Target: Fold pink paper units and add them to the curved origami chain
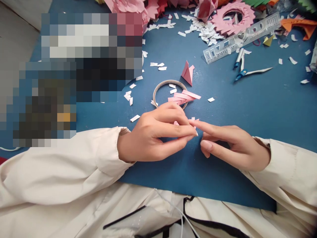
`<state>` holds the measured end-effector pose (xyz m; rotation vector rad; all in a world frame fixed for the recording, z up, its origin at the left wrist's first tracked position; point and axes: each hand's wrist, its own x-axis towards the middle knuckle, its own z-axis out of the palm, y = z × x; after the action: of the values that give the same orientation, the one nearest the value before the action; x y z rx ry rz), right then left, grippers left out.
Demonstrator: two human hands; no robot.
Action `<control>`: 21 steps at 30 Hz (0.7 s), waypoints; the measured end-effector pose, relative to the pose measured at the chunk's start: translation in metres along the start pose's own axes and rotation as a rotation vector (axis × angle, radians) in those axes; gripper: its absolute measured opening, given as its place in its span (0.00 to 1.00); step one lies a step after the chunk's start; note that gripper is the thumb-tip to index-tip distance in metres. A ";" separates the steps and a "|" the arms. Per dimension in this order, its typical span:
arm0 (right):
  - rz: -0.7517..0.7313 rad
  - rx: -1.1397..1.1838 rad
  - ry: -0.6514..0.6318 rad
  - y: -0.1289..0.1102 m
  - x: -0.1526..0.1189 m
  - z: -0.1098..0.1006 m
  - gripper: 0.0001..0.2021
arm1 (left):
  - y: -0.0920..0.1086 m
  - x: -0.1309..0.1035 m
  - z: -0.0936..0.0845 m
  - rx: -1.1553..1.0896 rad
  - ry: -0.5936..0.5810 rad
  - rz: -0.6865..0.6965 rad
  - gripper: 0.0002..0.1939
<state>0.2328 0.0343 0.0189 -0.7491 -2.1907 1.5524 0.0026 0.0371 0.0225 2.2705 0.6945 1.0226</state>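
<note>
My left hand (158,132) is closed, its thumb and fingertips pinched on a small pink folded paper piece (176,123) mostly hidden behind the fingers. A sliver of white shows at the fingertips. My right hand (228,142) reaches in from the right with the index finger stretched against the pink paper's edge, the thumb held apart. Just beyond my left hand, a chain of interlocked pink folded paper (184,97) lies across a tape roll ring (155,91). Behind it stands a single pink folded paper triangle (188,73).
White paper scraps (210,34) are scattered over the blue table (247,105). A clear stencil ruler (223,49), a blue-and-silver compass (241,71) and a pink paper ring (234,18) are toward the back. Orange folded paper (300,24) lies far right. The upper left is pixelated.
</note>
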 end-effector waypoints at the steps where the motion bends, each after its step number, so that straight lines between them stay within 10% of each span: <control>1: -0.001 0.006 -0.019 0.000 0.000 0.001 0.28 | 0.001 0.000 0.000 0.001 -0.008 0.002 0.07; 9: -0.052 -0.145 0.375 -0.002 -0.004 0.012 0.16 | 0.003 -0.002 0.006 0.047 0.009 -0.005 0.06; 21: -0.184 -0.524 0.415 -0.003 -0.001 0.014 0.05 | -0.002 -0.005 0.010 0.059 0.006 0.047 0.05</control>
<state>0.2252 0.0224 0.0171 -0.8886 -2.2689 0.6546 0.0074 0.0319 0.0130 2.3458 0.6856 1.0440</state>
